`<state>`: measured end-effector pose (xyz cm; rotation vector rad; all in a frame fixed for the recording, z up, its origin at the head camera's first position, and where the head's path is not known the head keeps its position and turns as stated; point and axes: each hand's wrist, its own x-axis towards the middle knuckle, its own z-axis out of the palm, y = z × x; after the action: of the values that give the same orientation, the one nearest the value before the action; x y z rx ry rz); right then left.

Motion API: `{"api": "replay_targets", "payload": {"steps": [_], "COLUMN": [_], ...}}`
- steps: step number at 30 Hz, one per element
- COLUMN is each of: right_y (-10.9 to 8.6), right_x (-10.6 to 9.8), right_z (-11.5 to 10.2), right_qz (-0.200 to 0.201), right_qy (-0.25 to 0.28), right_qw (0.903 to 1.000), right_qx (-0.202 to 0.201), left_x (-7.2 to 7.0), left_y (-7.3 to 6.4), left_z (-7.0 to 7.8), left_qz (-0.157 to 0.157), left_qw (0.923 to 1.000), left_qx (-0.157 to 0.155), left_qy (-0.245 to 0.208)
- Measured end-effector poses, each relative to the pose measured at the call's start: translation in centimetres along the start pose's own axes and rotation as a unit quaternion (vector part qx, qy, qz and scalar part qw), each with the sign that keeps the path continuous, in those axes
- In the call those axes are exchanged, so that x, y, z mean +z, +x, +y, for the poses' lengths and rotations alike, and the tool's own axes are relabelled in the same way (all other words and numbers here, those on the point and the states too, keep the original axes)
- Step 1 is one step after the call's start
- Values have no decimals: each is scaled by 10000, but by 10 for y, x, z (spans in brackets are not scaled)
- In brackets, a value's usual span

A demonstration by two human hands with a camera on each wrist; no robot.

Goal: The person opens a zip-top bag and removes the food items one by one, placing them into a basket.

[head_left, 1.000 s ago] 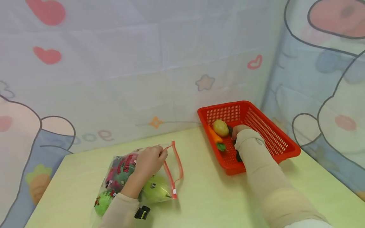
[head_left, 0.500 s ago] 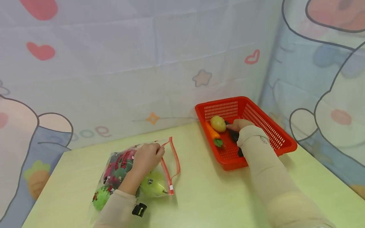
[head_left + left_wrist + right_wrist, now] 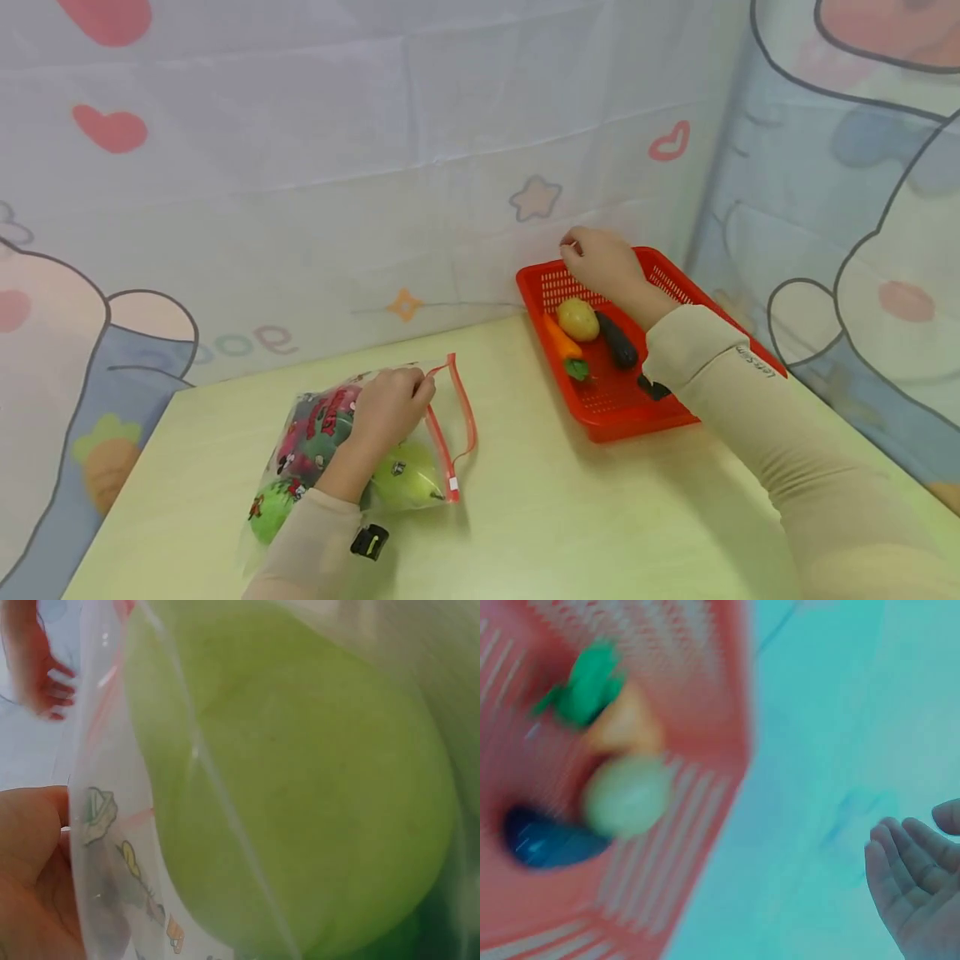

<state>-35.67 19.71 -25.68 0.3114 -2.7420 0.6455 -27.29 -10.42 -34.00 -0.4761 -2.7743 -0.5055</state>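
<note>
In the head view my left hand (image 3: pixel 393 408) pinches the upper edge of a clear zip bag (image 3: pixel 322 425) with a red zip strip. Inside lie a green pear (image 3: pixel 300 787), a green-striped round item (image 3: pixel 272 510) and dark red and green pieces that the print partly hides. My right hand (image 3: pixel 603 262), holding nothing, hovers over the far rim of the red basket (image 3: pixel 555 408), with fingers loosely bent in the right wrist view. Lying in the basket are a potato (image 3: pixel 577 320), a carrot (image 3: pixel 561 337) with a green top and an eggplant (image 3: pixel 617 340).
The pale yellow table (image 3: pixel 525 500) runs between bag and basket. A printed cloth (image 3: pixel 300 167) rises behind it and along the right side. Black wrist camera mounts (image 3: pixel 370 542) show at my cuffs.
My right hand has lifted from the eggplant inside the basket and moved up toward the far rim, leaving the eggplant beside the potato. My left hand still holds the bag edge.
</note>
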Motion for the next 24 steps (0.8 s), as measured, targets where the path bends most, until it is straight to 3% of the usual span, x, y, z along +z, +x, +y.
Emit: {"api": "replay_targets", "payload": {"steps": [2, 4, 8, 11, 13, 15, 16, 17, 19, 22, 24], "right_y": [-10, -23, -53, -67, -71, -70, -69, -69, -67, -64, -62], "right_x": [5, 14, 48, 82, 106, 128, 138, 148, 162, 177, 181], "right_z": [-29, -57, -97, -111, -112, -110, -108, -106, -103, -103, -105], "right_qz": [-302, -846, -1848, -2355, -2731, -3155, -3427, -3706, -4275, -4989, -5262], "right_qy": [-30, -113, -762, -957, -452, 358, 885, 1378, 2199, 2702, 2595], "right_qw": [9981, 9899, 9535, 9282, 9218, 9165, 9075, 8949, 8605, 8130, 8006], "right_qx": [-543, -1130, -2254, -2716, -2716, -2432, -2261, -2070, -1683, -1311, -1217], "left_x": [0, -1, 0, 0, 1, 2, 2, 2, 3, 5, 7], "left_y": [0, -1, -2, -2, -1, 0, 0, 0, 0, 0, -1], "left_z": [-1, -1, -3, -3, -2, -1, 0, 0, 1, 2, 2], "left_qz": [31, 63, 149, 243, 306, 385, 434, 469, 530, 630, 697], "left_qw": [10000, 10000, 9999, 9997, 9995, 9992, 9990, 9988, 9985, 9979, 9973], "left_qx": [-26, -55, -51, 12, 34, 36, 36, 37, 17, -55, -146], "left_qy": [10, 22, 13, -46, -78, -92, -106, -102, -151, -166, -174]}}
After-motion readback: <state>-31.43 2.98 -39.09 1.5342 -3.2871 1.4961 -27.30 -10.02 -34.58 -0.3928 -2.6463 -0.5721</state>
